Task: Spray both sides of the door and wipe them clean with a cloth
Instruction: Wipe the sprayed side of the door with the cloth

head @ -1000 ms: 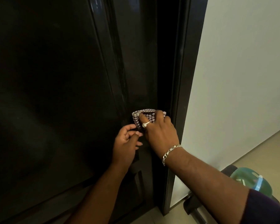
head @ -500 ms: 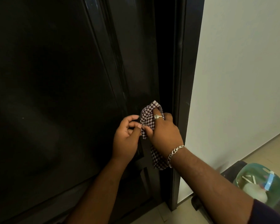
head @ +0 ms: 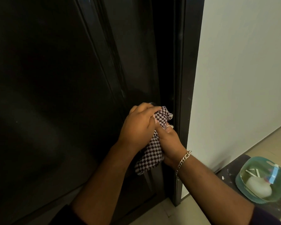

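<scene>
You had one dark door (head: 55, 95) before you, one checked cloth (head: 150, 153), and two hands on it: left hand (head: 139, 127), right hand (head: 169, 143). One bracelet (head: 183, 159), one ring (head: 169, 126), one green bowl (head: 243, 189) on the floor.

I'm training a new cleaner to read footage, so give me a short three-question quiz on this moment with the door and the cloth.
1. True or false: only one hand holds the checked cloth.
2. Multiple choice: the bracelet is on which wrist? A) left B) right C) neither
3. Fill in: the green bowl sits low on the ___ side of the view, beside the white wall.

Key
1. False: the left hand and the right hand both grip it in front of the dark door.
2. B
3. right
</scene>
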